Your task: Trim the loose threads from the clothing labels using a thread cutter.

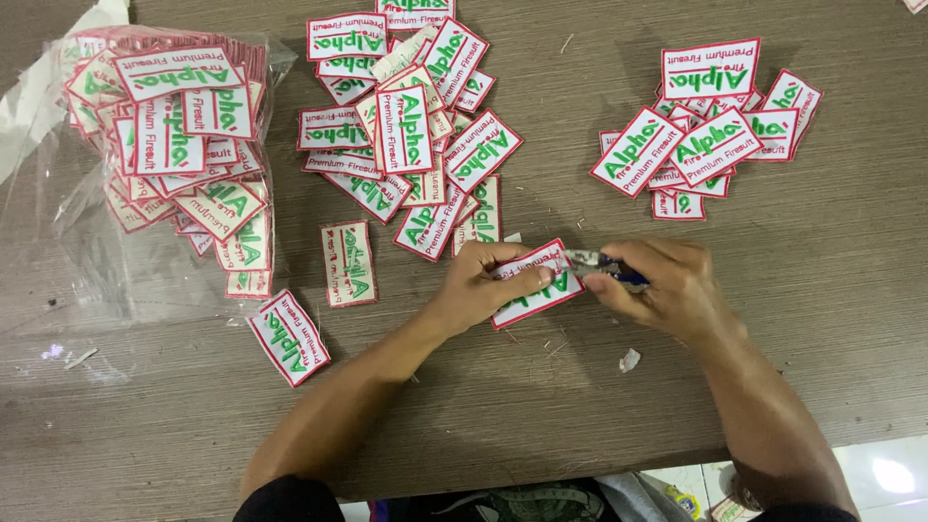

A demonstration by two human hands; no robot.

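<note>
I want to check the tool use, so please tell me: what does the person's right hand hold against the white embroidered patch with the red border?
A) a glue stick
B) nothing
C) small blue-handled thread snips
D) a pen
C: the right hand closes its grip on small blue-handled thread snips, their metal tip meeting the edge of the white embroidered patch with red border, which the left hand steadies.

Two bare forearms, dark sleeves at the upper arms

Both arms are uncovered from the hands to above the elbows. The left hand (483, 285) and right hand (667, 285) wear no gloves, rings or watch that can be seen. At the bottom edge of the view, a black sleeve hem shows on each upper arm, more of it on the left than on the right. The fingernails are short and plain.
</note>
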